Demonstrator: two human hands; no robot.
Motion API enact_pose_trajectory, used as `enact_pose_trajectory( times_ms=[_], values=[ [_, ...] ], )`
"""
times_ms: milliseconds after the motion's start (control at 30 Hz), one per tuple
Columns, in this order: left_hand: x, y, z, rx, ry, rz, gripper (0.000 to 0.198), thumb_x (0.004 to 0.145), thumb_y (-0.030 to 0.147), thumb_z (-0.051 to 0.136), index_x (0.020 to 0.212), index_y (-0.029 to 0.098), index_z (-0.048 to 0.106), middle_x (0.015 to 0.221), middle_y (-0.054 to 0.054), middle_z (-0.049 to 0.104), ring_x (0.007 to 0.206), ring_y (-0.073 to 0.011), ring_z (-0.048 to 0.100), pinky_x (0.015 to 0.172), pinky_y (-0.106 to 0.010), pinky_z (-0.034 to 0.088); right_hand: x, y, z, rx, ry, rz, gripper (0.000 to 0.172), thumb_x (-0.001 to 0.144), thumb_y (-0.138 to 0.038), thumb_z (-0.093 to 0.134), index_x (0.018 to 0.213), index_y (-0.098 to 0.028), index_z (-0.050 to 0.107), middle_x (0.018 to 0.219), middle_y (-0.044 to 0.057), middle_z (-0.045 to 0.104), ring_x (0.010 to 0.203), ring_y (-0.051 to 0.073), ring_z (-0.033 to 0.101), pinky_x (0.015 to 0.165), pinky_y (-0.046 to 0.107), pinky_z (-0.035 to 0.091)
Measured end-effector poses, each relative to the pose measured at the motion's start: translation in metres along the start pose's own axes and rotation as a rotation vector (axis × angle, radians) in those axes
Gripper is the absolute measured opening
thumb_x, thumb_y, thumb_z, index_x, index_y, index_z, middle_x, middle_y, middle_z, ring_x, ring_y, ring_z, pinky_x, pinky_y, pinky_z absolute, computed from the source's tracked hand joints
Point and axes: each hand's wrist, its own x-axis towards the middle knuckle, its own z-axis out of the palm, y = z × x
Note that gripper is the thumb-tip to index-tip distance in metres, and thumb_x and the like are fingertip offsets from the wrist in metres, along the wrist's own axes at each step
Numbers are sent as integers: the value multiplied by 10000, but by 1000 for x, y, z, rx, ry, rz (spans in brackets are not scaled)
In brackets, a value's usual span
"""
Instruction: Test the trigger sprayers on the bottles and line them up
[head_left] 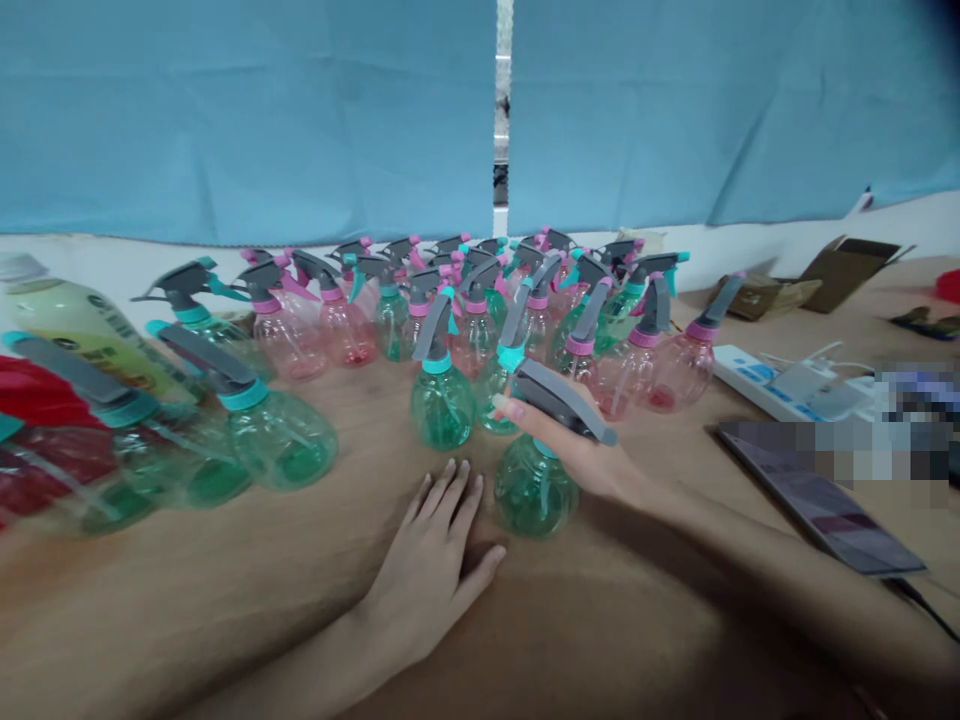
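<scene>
My right hand (581, 445) is closed around the grey sprayer head of a green spray bottle (531, 490) that stands on the wooden table (225, 570). My left hand (435, 560) lies flat on the table just left of that bottle, fingers stretched out, holding nothing. Behind them stands a crowd of several green and pink spray bottles (480, 310) with grey triggers. The nearest is a green one (441, 400).
More green bottles (277, 430) and a large yellowish bottle (82, 330) stand at the left, beside something red (37, 400). At the right lie a white power strip (780, 390), a dark tablet (817, 500) and brown cardboard boxes (840, 265). A blue curtain (300, 110) hangs behind.
</scene>
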Motion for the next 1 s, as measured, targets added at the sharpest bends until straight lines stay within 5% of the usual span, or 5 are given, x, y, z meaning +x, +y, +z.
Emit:
enact_pose_trajectory(
  times_ms=[367, 633, 1000],
  values=[
    [0, 0, 1, 36, 10, 7, 647, 938, 518, 384, 1370, 36, 400, 1445, -185, 362, 1340, -311, 314, 1049, -487, 319, 1, 3, -1, -35, 13, -45, 270, 848, -468, 560, 740, -228, 620, 720, -14, 623, 669, 137, 530, 577, 280, 390],
    [1, 0, 0, -15, 6, 4, 635, 941, 507, 378, 1370, 39, 396, 1451, -187, 353, 1351, -306, 293, 1063, -500, 295, 1, 3, -1, 199, -74, -69, 165, 846, -351, 593, 968, -249, 638, 999, 5, 673, 973, 183, 621, 909, 363, 457],
    [0, 1, -1, -6, 21, -7, 623, 944, 514, 366, 1364, 55, 411, 1444, -185, 367, 1345, -305, 305, 1060, -487, 300, 0, 8, 0, 309, -126, -34, 318, 805, -331, 650, 1113, -263, 608, 1159, 28, 644, 1120, 213, 575, 990, 436, 440]
  ],
)
